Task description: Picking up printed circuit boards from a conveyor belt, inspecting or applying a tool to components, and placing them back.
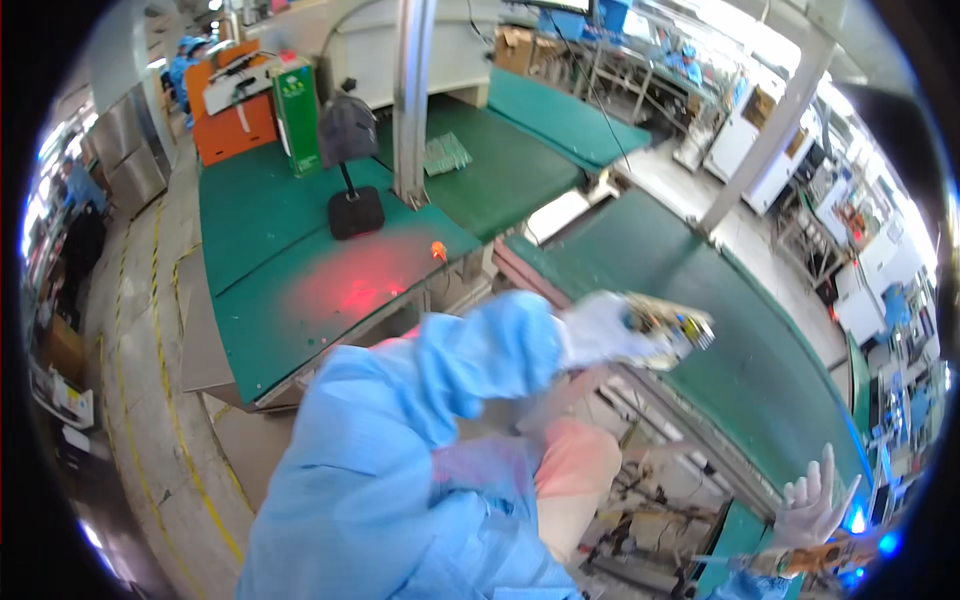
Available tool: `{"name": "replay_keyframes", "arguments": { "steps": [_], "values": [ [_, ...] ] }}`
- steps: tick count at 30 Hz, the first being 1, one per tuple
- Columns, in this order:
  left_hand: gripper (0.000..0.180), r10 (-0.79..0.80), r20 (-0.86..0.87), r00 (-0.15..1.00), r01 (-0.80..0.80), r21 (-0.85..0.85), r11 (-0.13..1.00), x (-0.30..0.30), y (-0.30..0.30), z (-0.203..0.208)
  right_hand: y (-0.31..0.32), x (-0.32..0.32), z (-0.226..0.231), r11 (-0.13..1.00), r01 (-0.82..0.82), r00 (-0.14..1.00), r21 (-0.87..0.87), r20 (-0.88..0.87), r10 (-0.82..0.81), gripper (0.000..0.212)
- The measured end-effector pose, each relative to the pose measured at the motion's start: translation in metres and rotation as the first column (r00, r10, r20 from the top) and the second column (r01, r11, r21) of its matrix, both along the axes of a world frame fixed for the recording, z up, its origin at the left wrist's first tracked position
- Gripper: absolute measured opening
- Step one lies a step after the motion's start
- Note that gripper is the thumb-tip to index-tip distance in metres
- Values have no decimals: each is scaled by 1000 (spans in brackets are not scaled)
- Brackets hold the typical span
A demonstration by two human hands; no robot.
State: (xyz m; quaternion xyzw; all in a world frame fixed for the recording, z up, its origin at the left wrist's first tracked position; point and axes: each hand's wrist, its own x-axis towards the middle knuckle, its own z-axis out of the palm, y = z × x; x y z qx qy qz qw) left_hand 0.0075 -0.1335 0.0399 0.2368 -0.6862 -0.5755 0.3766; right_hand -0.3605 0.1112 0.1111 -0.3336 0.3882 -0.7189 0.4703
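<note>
My left hand (600, 332), in a white glove with a light blue sleeve behind it, is raised over the edge of a green belt (760, 330) and grips a small circuit board (672, 326) by one end. The board carries several components and juts out to the right of the fingers. My right hand (812, 508), also in a white glove, is at the lower right near the belt's near end. Its fingers are spread and it holds nothing.
A green-matted bench (290, 250) lies to the left with a black scanner on a stand (350, 160) casting a red glow on the mat. Behind stand a green box (297, 112), an orange box (235, 125), a metal post (412, 100) and another board (447, 155). Workers in blue are far off.
</note>
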Motion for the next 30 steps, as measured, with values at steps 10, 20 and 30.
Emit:
{"name": "replay_keyframes", "arguments": {
  "steps": [10, 20, 30],
  "values": [
    [43, 329, -294, 897, -110, 574, 812, 160, 48, -14, 31, 70, -8, 863, -273, 957, -425, -212, 198, 79],
    [47, 509, -398, 763, -297, 484, 823, 244, 77, -19, 5, 135, -5, 884, 394, 719, -253, -515, -468, 49],
    [40, 699, -232, 676, -499, 553, 667, 288, 94, -7, -8, 128, -3, 920, 349, 770, -181, -504, -391, 47]
  ]
}}
